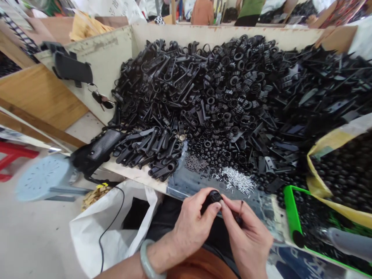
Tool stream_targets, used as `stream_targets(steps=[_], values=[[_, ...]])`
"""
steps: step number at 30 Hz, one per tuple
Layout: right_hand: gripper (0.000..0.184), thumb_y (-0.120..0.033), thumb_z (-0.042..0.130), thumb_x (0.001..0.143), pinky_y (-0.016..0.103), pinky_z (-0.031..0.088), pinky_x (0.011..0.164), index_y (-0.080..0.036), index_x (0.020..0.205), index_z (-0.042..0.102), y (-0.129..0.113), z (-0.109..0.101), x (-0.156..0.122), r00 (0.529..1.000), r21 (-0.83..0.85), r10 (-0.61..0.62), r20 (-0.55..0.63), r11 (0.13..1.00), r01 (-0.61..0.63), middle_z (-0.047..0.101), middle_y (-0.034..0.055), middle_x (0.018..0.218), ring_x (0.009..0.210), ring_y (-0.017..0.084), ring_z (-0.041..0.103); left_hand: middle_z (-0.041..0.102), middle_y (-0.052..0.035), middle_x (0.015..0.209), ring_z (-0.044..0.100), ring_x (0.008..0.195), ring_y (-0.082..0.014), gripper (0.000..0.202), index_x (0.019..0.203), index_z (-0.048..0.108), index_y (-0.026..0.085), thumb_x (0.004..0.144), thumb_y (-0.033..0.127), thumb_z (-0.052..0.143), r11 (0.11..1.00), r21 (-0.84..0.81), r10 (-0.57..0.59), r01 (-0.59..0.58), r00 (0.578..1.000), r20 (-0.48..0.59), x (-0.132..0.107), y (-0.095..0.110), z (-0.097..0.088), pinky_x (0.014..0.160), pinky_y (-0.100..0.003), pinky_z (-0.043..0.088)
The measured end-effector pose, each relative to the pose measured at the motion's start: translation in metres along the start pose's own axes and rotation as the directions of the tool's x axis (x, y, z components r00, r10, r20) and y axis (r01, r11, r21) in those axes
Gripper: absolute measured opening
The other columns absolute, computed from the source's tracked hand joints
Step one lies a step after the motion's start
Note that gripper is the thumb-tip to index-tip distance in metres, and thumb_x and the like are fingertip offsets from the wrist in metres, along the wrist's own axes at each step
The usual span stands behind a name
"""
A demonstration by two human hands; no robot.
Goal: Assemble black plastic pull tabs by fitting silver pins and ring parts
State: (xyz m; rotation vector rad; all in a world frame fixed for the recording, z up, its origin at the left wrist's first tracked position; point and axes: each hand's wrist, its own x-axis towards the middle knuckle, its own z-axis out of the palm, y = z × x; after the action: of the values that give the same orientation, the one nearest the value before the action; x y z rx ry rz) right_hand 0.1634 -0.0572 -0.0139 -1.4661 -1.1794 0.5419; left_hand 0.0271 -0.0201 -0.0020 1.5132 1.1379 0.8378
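My left hand [192, 219] grips a small rounded black plastic part [214, 196] between thumb and fingers. My right hand [247, 232] meets it from the other side, thumb and forefinger pinched against the part. A thin dark piece [241, 207] shows between the right fingers; its kind is not clear. Just beyond the hands lie a heap of short silver pins [236, 180] and a pile of tiny dark metal pieces [196, 163]. Small black balls [216, 153] are scattered behind these. Black lever-like plastic parts [162, 141] are stacked to the left.
A deep bin wall [116, 42] encloses a large mound of black rings [238, 77] and flat pieces. On the right stand a yellow-rimmed sack [322, 182] of black balls and a green tray [290, 209]. A white sack [87, 232] and blue stool [43, 178] are at left.
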Motion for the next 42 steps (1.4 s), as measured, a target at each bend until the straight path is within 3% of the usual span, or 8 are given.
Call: stream_targets(steps=[5,9,12,20,25,31,36,42], values=[[0.015,-0.031,0.075,0.090,0.023,0.056,0.063,-0.023,0.102,0.082,0.001,-0.005,-0.001,0.999,0.011,0.044,0.020,0.999,-0.044,0.074,0.0023,0.082,0.066,0.014,0.066,0.075,-0.0048,0.105,0.070,0.093,-0.0159,0.024,0.118,0.064,0.019,0.104,0.030,0.049,0.999,-0.003,0.050,-0.050,0.999,0.000,-0.001,0.000,0.001,0.087,-0.025,0.051],[0.056,-0.039,0.079,0.087,0.022,0.055,0.060,-0.026,0.140,0.064,0.005,-0.011,0.005,0.942,0.187,0.282,0.184,0.931,-0.315,0.070,-0.0011,0.074,0.061,0.013,0.064,0.071,-0.0007,0.084,0.065,0.073,-0.0137,0.028,0.123,0.064,0.020,0.105,0.033,0.046,0.999,-0.011,0.031,-0.030,0.990,0.140,-0.002,0.000,-0.010,0.076,-0.025,0.051],[0.048,-0.045,0.082,0.082,0.023,0.053,0.058,-0.022,0.123,0.074,0.012,-0.014,0.005,0.883,0.217,0.324,0.340,0.886,-0.409,0.069,0.0007,0.073,0.060,0.013,0.060,0.069,-0.0003,0.079,0.062,0.069,-0.0139,0.029,0.124,0.064,0.020,0.106,0.033,0.045,1.000,-0.009,0.023,-0.022,0.964,0.264,-0.006,-0.002,-0.021,0.070,-0.024,0.051],[0.052,-0.055,0.078,0.084,0.019,0.035,0.042,-0.017,0.119,0.078,0.022,0.007,0.007,0.776,0.246,0.423,0.468,0.781,-0.574,0.059,-0.0019,0.062,0.048,0.008,0.041,0.072,-0.0095,0.108,0.066,0.100,-0.0248,0.031,0.127,0.067,0.025,0.101,0.024,0.050,0.927,0.365,0.042,-0.088,0.990,0.133,-0.013,-0.013,-0.028,0.094,-0.039,0.052],[0.045,-0.054,0.079,0.083,0.030,0.058,0.066,-0.019,0.111,0.081,0.021,0.008,0.019,0.793,0.136,0.368,0.485,0.865,-0.484,0.079,0.0088,0.090,0.074,0.020,0.069,0.070,-0.0047,0.107,0.064,0.103,-0.0234,0.035,0.123,0.063,0.023,0.089,0.026,0.065,0.955,0.131,-0.283,0.266,0.949,0.136,-0.012,-0.020,-0.032,0.093,-0.037,0.052],[0.031,-0.045,0.064,0.097,0.033,0.057,0.084,-0.025,0.114,0.081,0.024,0.002,0.027,0.844,0.017,0.101,0.527,0.991,-0.130,0.075,0.0083,0.099,0.092,0.021,0.071,0.058,0.0038,0.070,0.054,0.063,-0.0117,0.023,0.106,0.059,0.017,0.085,0.026,0.063,0.867,-0.196,-0.373,0.459,0.857,0.357,-0.002,-0.017,-0.031,0.062,-0.024,0.044],[0.034,-0.048,0.063,0.097,0.031,0.057,0.080,-0.023,0.110,0.082,0.029,0.005,0.030,0.843,0.061,0.106,0.527,0.985,-0.163,0.072,0.0071,0.091,0.085,0.019,0.069,0.063,0.0030,0.066,0.058,0.052,-0.0102,0.031,0.105,0.053,0.017,0.083,0.033,0.066,0.747,-0.361,-0.428,0.558,0.819,0.382,-0.001,-0.012,-0.025,0.058,-0.024,0.047],[0.034,-0.047,0.063,0.098,0.030,0.056,0.080,-0.023,0.112,0.081,0.032,0.009,0.030,0.839,0.083,0.105,0.533,0.981,-0.175,0.071,0.0063,0.090,0.085,0.018,0.068,0.059,0.0077,0.063,0.038,0.038,-0.0039,0.031,0.102,0.049,0.019,0.081,0.035,0.066,0.730,-0.369,-0.478,0.576,0.815,0.327,-0.002,-0.013,-0.022,0.042,-0.019,0.035]])
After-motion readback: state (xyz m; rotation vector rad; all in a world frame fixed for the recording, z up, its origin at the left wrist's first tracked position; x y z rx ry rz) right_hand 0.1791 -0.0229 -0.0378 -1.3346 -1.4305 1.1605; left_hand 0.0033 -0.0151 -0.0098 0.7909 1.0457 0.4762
